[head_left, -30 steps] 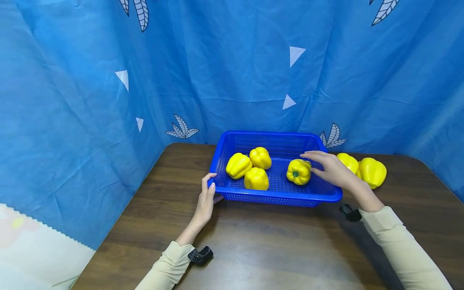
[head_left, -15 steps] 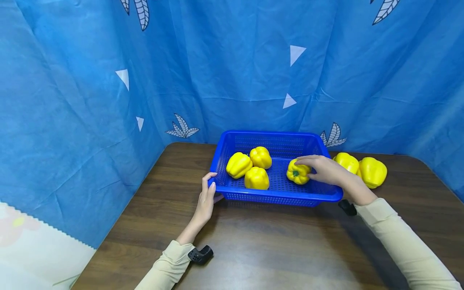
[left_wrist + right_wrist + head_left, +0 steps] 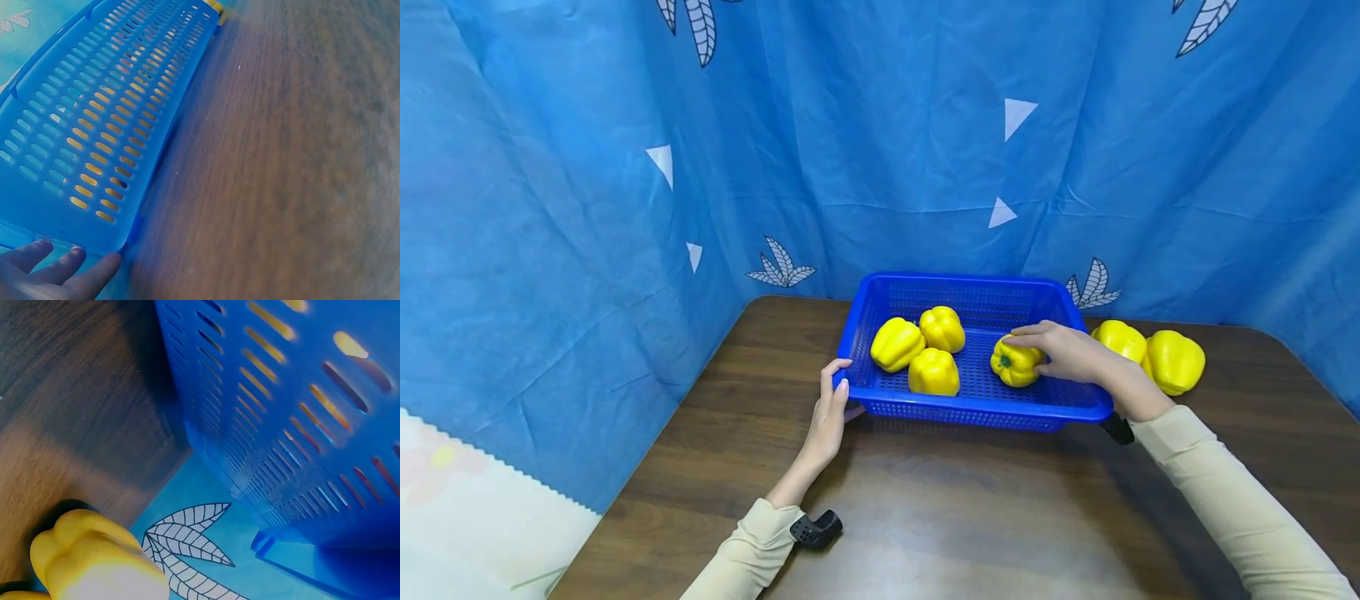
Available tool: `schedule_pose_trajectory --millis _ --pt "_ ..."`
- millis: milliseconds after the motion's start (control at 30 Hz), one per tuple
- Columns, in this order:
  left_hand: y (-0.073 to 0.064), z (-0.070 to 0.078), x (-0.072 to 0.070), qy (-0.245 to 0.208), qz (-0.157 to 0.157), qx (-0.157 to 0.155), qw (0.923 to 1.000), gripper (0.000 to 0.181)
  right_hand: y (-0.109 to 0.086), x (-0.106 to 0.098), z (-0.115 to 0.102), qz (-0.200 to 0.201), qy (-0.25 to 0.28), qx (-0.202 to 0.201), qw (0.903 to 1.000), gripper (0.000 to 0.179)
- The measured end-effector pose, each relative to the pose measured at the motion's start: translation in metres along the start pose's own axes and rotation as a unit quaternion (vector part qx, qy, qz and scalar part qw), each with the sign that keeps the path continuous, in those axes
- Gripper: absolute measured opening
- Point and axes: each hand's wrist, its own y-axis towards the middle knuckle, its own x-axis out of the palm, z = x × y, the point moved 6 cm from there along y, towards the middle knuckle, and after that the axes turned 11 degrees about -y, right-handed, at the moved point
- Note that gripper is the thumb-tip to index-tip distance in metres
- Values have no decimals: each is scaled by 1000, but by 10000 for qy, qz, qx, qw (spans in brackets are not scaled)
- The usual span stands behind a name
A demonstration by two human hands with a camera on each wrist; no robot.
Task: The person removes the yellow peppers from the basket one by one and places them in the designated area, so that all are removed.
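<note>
A blue perforated plastic basket stands on the table with several yellow bell peppers inside. My left hand grips its near left corner; in the left wrist view, fingertips touch the end of the basket wall. At the basket's right side, my right hand reaches over the rim and holds a yellow bell pepper, fingers over its top and thumb at its side. The basket wall hides this hand in the right wrist view. Three peppers, among them a front one, sit together in the left half.
Outside the basket on the right lie two more yellow bell peppers, the outer one touching the other. A blue curtain hangs behind the brown wooden table. Pale patterned cloth shows at lower left.
My right hand has moved left and closed around the pepper in the basket's right half, which has tilted slightly. The left hand has stayed on the corner.
</note>
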Motion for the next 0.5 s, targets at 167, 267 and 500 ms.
schedule_pose_trajectory --millis 167,267,500 --pt "1 0 0 14 -35 25 10000 37 2 1 0 -4 -106 45 9999 55" --pt "1 0 0 41 -21 -10 10000 37 3 3 0 -87 -95 55 9999 55" --pt "2 -2 -1 110 -11 -56 9999 37 4 2 -2 -7 -187 -82 9998 56"
